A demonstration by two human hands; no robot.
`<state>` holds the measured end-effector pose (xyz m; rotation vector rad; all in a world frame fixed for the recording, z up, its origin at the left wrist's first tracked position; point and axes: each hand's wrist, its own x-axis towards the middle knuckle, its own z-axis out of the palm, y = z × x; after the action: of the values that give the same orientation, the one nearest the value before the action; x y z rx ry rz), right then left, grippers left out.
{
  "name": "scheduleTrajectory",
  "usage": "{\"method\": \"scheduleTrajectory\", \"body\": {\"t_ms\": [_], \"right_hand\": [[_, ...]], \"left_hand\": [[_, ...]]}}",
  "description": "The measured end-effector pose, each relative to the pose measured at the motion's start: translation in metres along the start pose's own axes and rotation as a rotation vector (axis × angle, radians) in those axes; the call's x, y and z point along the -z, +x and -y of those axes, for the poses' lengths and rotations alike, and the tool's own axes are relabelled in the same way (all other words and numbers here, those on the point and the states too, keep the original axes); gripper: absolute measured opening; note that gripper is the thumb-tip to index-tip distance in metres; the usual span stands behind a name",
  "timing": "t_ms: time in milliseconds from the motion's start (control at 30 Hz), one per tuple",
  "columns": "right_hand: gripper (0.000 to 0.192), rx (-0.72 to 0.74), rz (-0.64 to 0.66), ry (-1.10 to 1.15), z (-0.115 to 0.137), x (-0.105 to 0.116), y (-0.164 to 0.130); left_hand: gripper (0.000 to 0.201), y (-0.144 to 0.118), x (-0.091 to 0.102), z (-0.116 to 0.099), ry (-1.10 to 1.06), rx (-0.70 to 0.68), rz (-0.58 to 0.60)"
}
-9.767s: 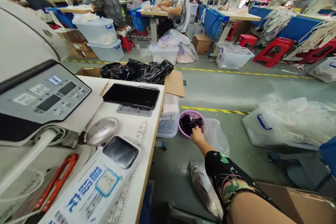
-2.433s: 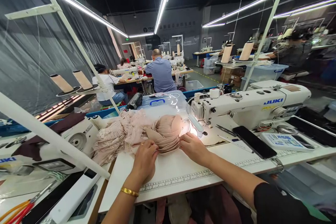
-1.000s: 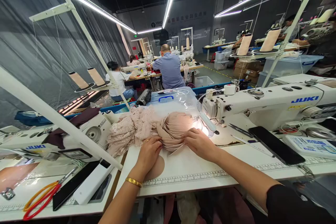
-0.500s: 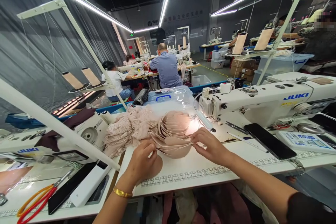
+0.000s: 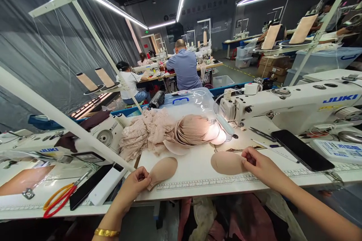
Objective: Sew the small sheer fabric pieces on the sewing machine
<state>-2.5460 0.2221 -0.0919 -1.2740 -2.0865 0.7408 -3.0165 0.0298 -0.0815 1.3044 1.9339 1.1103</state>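
Near the table's front edge, my left hand (image 5: 139, 181) pinches the narrow end of a beige bra cup pad (image 5: 164, 169). To the right, my right hand (image 5: 258, 163) grips the outer end of a second beige bra cup pad (image 5: 228, 163), its fingers closed on the tip. Both pads lie apart from each other over the white tabletop (image 5: 194, 169), next to the printed ruler strip (image 5: 209, 181). Behind them sits a stack of similar pads (image 5: 190, 130), fanned in layers. A heap of beige lace fabric (image 5: 147, 131) touches the stack's left side.
A JUKI sewing machine (image 5: 291, 101) stands at the right, with tweezers (image 5: 263, 134), a white pen (image 5: 278, 151) and a black phone (image 5: 302, 150) before it. Orange-and-red-handled scissors (image 5: 60, 197) lie at the left. A clear plastic box (image 5: 195, 98) stands behind the stack. Several people work farther back.
My hands have moved apart and away from the stack, each now with one pad. The stack sits farther back from my hands, and the view has shifted slightly.
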Motion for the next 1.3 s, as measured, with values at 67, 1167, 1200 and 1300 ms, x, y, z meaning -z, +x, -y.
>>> {"method": "scheduleTrajectory", "body": {"t_ms": [67,1167,1200,1300], "right_hand": [[0.020,0.081,-0.056,-0.058,0.002,0.000,0.002],[0.025,0.157,0.382,0.333,0.076,0.006,0.021],[0.023,0.112,0.347,0.307,0.065,0.013,0.019],[0.016,0.062,0.144,0.204,0.044,0.026,0.017]], "left_hand": [[0.036,0.003,0.003,-0.005,0.069,-0.022,-0.091],[0.059,0.024,0.002,-0.007,-0.068,-0.126,-0.080],[0.067,0.027,0.003,-0.003,-0.007,-0.133,-0.172],[0.069,0.038,-0.002,-0.020,0.371,-0.327,-0.442]]}}
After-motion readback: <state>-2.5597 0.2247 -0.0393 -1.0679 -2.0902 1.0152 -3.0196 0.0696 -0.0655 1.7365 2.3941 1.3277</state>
